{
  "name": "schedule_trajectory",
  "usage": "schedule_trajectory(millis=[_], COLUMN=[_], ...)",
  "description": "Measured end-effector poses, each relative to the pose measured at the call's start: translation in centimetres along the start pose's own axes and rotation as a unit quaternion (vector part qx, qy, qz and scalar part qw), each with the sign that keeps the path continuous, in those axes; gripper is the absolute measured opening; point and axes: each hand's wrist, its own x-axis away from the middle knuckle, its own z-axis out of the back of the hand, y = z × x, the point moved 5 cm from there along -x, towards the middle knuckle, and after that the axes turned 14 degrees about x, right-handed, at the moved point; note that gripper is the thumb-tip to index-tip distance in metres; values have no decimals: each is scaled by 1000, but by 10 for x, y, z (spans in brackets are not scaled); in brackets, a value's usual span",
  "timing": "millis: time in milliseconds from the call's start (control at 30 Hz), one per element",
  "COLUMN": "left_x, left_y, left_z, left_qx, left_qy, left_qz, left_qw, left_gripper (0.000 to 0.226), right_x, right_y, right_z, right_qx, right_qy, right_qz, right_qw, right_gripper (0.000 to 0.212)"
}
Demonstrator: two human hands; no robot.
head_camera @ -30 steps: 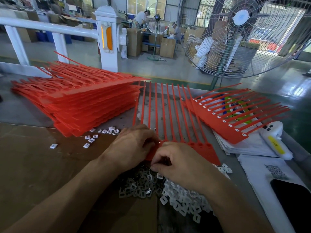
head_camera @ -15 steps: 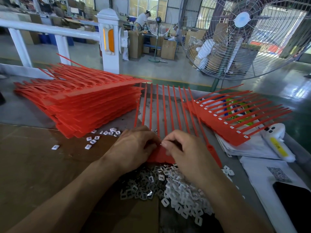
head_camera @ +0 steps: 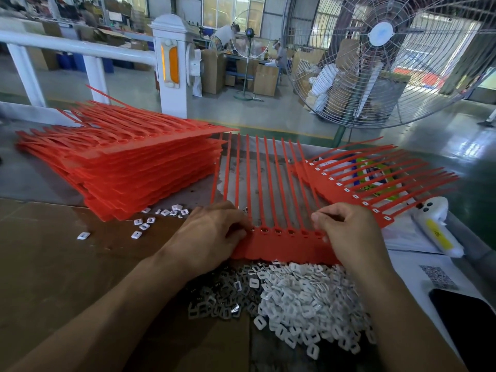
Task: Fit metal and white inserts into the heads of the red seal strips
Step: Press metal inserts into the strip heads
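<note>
Head view, one moment at the tabletop (head_camera: 48, 277).

A comb-like sheet of red seal strips (head_camera: 284, 245) lies flat in the middle, its joined heads nearest the person and its tails running away toward the far edge. Several head sockets along the row show as dark openings; one near the left end seems to carry something shiny (too small to be sure).

Left hand (head_camera: 212, 234): fingers curled, fingertips pressed down on the left end of the head row, covering the first few heads. Whether it pinches an insert I cannot tell.

Right hand (head_camera: 349, 232): fingers curled, gripping the right end of the same sheet, thumb lying on the red head band. The two hands are apart, with a bare stretch of heads between them.

Just in front of the sheet, touching its near edge, sit two heaps: metal inserts (head_camera: 214, 299) on the left, white inserts (head_camera: 308, 299) on the right, the heaps running into each other.

Left of the work, a tall stack of red strip sheets (head_camera: 128, 162); a few loose white pieces (head_camera: 142, 226) are scattered at its foot.

To the right, another red sheet (head_camera: 357, 189) lies angled over papers, its heads showing small white squares. Beside it a white handheld device (head_camera: 434, 226) with a yellow label, and a dark phone (head_camera: 467, 326) at the near right corner.

Beyond the tabletop: a large cage fan (head_camera: 381, 57) and a white railing post (head_camera: 171, 63).
</note>
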Motion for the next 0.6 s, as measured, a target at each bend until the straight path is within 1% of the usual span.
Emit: schedule_trajectory(millis=[133, 333, 600], left_x=[0, 0, 0], left_y=[-1, -1, -1], left_z=[-1, -1, -1], left_qx=[-3, -1, 4], left_qy=[-3, -2, 5], left_qz=[3, 4, 5], left_qw=[1000, 1000, 1000], left_gripper=[20, 20, 19], right_x=[-4, -6, -4], right_y=[10, 11, 4], right_z=[0, -10, -15], right_qx=[51, 97, 133], right_qy=[-14, -70, -79], right_qz=[-6, 7, 20], right_qw=[999, 993, 988], right_gripper=[11, 16, 17])
